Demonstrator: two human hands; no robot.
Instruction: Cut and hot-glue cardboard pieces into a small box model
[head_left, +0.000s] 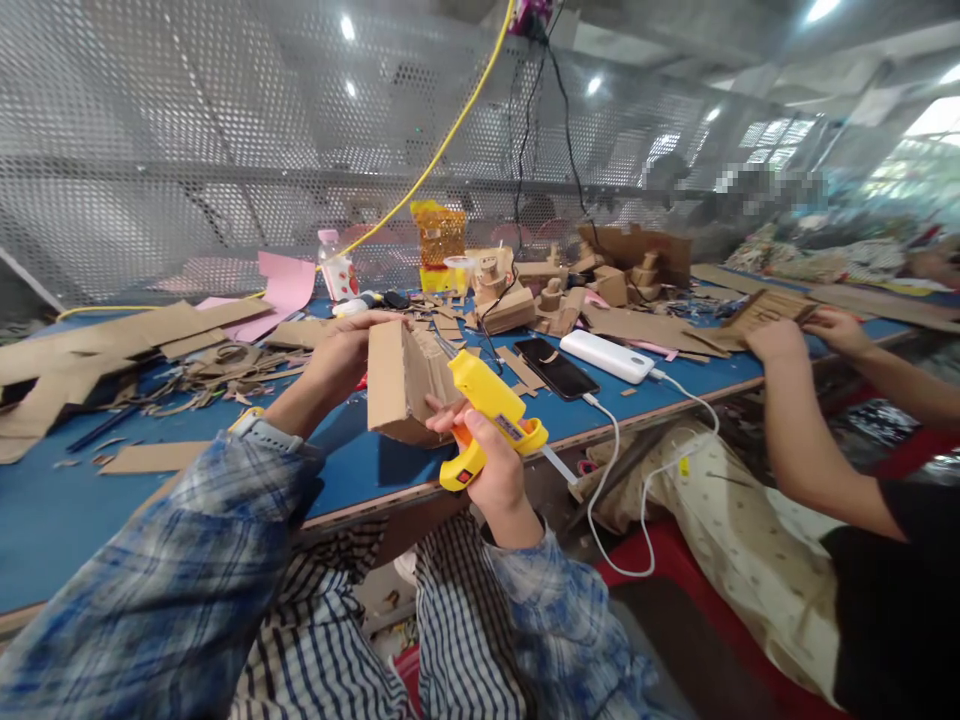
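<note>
A yellow hot glue gun (491,395) is gripped in my right hand (491,465), with a pale glue stick (559,465) jutting from its back end. Its nozzle end points up and left, close to a cardboard box shape (390,385). My left hand (341,355) holds that cardboard piece from its far left side; part of those fingers is hidden behind it. The piece stands at the table's front edge, its layered side turned toward the glue gun. Some fingers of my right hand come right up to its lower right side.
Cardboard strips and scraps (225,365) litter the blue table (45,540). Behind are a bottle (337,270), a yellow bag (437,245) and cardboard models (502,295). A black phone (556,368) and cabled white power bank (606,357) lie right. A co-worker's hands (780,345) hold cardboard.
</note>
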